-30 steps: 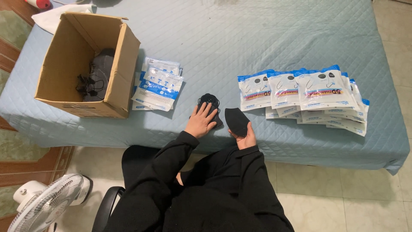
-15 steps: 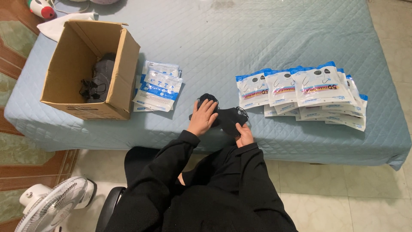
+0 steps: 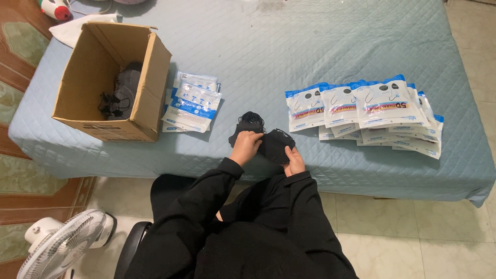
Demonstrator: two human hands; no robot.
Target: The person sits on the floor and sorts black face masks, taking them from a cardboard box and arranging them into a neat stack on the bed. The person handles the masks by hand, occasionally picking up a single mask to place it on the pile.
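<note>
Both my hands meet at the front edge of the blue quilted bed (image 3: 330, 46). My left hand (image 3: 246, 146) rests on a small pile of black face masks (image 3: 250, 124). My right hand (image 3: 294, 161) grips another black mask (image 3: 276, 145) and holds it against that pile. To the right lies a fanned spread of several sealed blue-and-white mask packets (image 3: 367, 111). A smaller stack of flat packets (image 3: 192, 102) sits to the left, beside an open cardboard box (image 3: 150, 77) with dark masks (image 3: 121, 93) inside.
A white electric fan (image 3: 62, 248) stands on the floor at lower left. A white cloth (image 3: 77, 28) and a red-and-white object (image 3: 54, 9) lie behind the box. My black-sleeved arms and lap fill the bottom centre; tiled floor lies to the right.
My right hand has brought its black mask leftward up to the pile under my left hand. The view has shifted slightly.
</note>
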